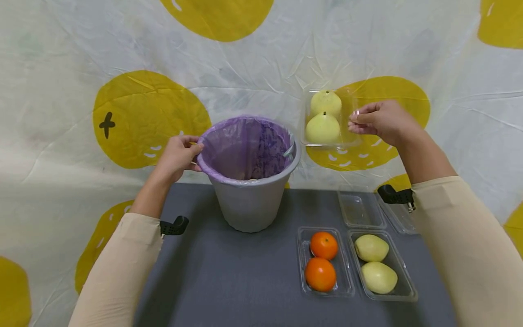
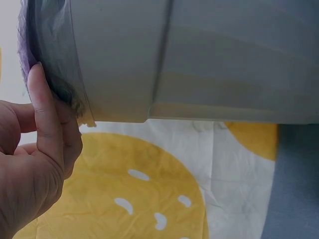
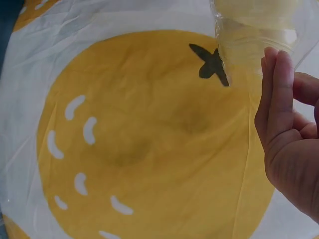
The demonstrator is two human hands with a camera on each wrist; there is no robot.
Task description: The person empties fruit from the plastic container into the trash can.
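Note:
A grey bin (image 1: 250,206) lined with a purple plastic bag (image 1: 233,156) is on the dark table. My left hand (image 1: 179,155) pinches its left rim, the thumb over the liner's edge and the fingers along the outside, as the left wrist view (image 2: 45,144) shows. Right of the bin, a clear plastic tray (image 1: 347,138) is held up in the air, pinched at its right edge by my right hand (image 1: 382,120). Two pale yellow pears (image 1: 323,129) sit in that tray. Deep inside the bin only a small bit of something light shows.
On the table's right side, one clear tray (image 1: 346,290) holds two orange fruits (image 1: 320,274). Beside it another tray (image 1: 404,297) holds two pale pears (image 1: 379,277). Behind them lie more clear trays (image 1: 361,213). A fruit-print cloth (image 1: 261,63) hangs at the back.

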